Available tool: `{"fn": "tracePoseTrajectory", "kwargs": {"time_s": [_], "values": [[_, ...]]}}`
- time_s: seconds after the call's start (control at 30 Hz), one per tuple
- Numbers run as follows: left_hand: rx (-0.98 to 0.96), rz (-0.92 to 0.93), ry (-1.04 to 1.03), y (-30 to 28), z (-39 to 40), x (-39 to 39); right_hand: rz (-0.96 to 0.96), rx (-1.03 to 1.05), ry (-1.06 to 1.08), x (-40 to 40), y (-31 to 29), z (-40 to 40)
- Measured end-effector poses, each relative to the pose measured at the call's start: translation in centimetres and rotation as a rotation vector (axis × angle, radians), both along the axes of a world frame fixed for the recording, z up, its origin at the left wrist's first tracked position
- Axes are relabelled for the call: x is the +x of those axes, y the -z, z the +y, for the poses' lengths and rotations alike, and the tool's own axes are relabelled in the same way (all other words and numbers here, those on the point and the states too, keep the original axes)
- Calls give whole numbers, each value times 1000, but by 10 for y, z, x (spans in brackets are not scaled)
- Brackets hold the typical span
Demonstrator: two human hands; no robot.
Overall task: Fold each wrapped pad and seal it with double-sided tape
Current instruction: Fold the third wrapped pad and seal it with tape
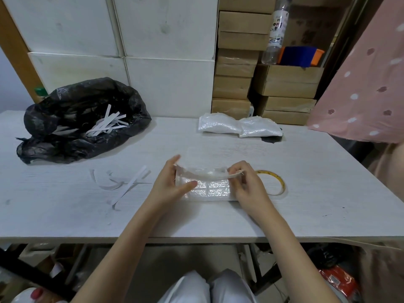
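Observation:
A wrapped pad [209,189] in clear, shiny film lies on the white table [306,193] in front of me. Its far flap is lifted and curls toward me. My left hand [170,184] holds the pad's left end, thumb on top and fingers behind the flap. My right hand [244,184] pinches the right end of the raised flap edge. A roll of double-sided tape [273,182] lies flat just right of my right hand.
A black plastic bag [72,121] with white backing strips sits at the far left. Loose strips [124,184] lie left of my hands. Two wrapped pads [238,126] rest at the table's back. Cardboard boxes [240,62] stack behind.

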State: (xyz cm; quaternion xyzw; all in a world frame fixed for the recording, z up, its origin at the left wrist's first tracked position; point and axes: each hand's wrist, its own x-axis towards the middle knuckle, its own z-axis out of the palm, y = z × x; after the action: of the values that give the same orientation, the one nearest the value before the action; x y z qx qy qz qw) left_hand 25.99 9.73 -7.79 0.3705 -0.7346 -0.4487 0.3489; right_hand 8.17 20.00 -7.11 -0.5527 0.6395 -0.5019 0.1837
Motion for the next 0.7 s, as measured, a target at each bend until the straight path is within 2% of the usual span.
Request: {"fn": "tracePoseTrajectory", "kwargs": {"time_s": [0.07, 0.17, 0.3, 0.37, 0.47, 0.6, 0.7], "values": [[-53, -32, -29, 0, -1, -4, -2, 30, -17, -1, 2, 1], [-57, 71, 88, -10, 3, 0, -94, -2, 2, -2, 5, 4], [79, 74, 208, -16, 7, 9, -305, -42, -17, -6, 6, 9], [119, 110, 165, -13, 11, 9, -317, -72, -9, -6, 3, 12], [180, 174, -9, -11, 23, 3, -440, -84, 68, 1, 0, 13], [170, 230, -105, -8, 27, -5, -331, -32, 157, 13, 5, 7], [121, 226, -196, -7, 28, -9, -371, -37, 235, 20, -3, 3]]}}
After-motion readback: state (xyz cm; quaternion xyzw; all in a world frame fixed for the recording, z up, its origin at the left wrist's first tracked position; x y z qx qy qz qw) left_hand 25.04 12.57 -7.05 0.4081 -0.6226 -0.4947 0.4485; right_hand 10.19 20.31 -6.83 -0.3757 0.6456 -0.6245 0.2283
